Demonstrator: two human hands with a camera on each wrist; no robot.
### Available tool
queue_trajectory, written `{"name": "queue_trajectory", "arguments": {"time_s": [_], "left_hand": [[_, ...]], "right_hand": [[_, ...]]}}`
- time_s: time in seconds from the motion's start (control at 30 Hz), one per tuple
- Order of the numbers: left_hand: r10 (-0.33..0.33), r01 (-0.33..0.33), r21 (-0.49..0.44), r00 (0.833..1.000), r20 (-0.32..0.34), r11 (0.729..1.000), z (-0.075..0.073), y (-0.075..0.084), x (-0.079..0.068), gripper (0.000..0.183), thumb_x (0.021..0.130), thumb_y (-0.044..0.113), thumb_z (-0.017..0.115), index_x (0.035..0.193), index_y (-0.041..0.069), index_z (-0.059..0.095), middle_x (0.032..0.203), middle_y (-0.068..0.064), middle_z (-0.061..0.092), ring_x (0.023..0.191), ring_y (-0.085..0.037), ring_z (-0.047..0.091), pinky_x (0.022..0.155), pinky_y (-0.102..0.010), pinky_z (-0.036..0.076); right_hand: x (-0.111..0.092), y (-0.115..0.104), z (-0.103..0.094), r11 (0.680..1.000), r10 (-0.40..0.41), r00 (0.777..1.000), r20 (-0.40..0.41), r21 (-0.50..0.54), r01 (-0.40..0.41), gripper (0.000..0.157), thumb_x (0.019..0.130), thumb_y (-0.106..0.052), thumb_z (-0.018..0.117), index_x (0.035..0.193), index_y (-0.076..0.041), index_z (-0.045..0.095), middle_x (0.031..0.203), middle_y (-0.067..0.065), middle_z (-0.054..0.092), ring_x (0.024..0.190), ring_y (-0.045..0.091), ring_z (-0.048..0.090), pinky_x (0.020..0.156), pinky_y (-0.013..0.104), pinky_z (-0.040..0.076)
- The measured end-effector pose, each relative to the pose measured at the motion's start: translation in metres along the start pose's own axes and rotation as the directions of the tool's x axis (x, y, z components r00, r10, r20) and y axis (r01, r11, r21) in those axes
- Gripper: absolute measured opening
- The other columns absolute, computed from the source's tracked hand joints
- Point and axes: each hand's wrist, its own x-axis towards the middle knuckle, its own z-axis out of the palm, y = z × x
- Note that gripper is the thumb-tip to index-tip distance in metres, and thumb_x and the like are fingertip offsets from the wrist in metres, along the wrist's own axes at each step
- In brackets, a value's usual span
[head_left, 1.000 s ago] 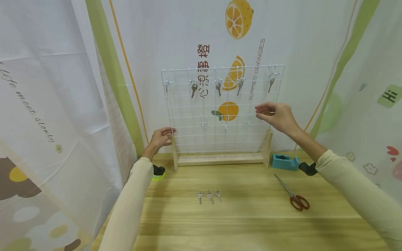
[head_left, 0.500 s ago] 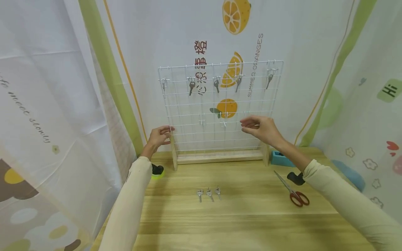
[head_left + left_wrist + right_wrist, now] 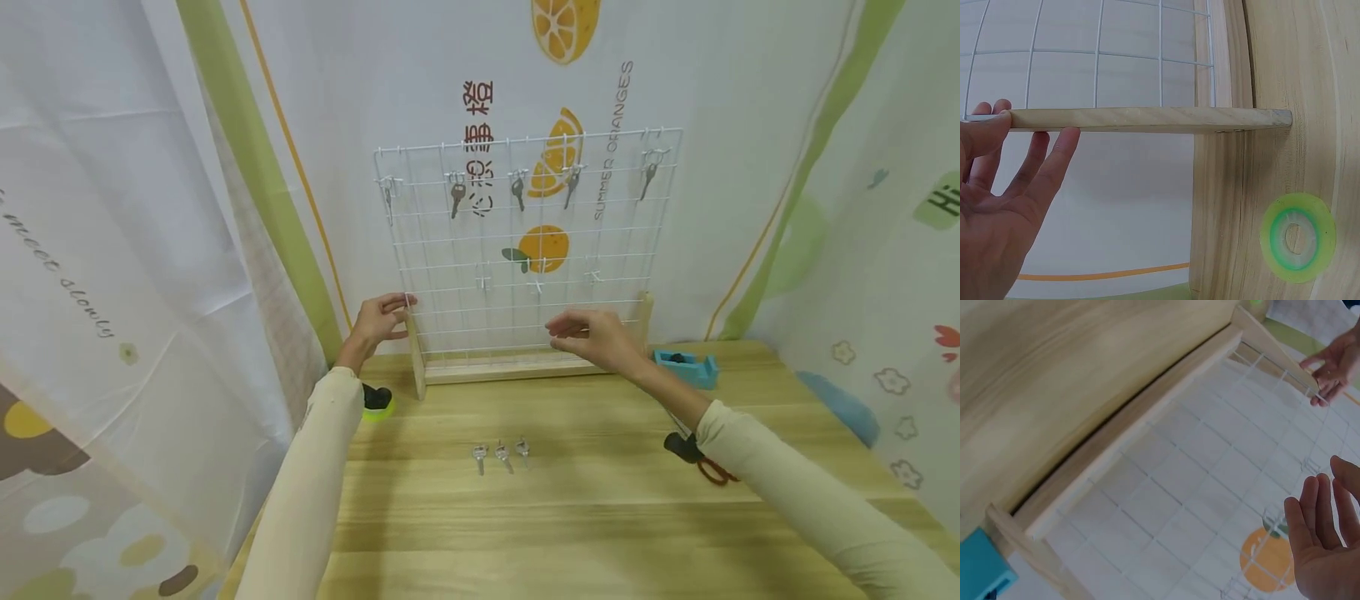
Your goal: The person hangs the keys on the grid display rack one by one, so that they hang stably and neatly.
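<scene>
My right hand (image 3: 592,337) is sinking leftward, fingers loose; my left hand (image 3: 377,321) is pinching the white wire rack (image 3: 495,371) by its pale post (image 3: 1141,117).

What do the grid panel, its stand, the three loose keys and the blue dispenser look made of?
Grid panel: probably coated metal; thin white wires.
Stand: pale wood, apparently unpainted; grain shows.
Keys: likely bare or plated metal; silvery shine.
Blue dispenser: probably plastic; uniform color, molded-looking shape, finish unclear.
</scene>
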Motion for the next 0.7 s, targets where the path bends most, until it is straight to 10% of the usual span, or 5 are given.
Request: {"name": "queue_trajectory", "arguments": {"time_s": [0.7], "left_hand": [[0.06,-0.058,0.035,0.997,-0.044,0.998,-0.002,-0.02,0.013,0.038,0.108,0.004,0.055,0.145,0.002,0.059,0.156,-0.016,0.05,0.143,-0.034,0.048,0.1,-0.053,0.057]], "right_hand": [[-0.015,0.012,0.103,0.997,-0.026,0.981,0.193,0.072,0.012,0.017,0.091,-0.006,0.08,0.107,-0.003,0.077,0.102,0.008,0.078,0.092,0.02,0.074,0.089,0.044,0.062]]}}
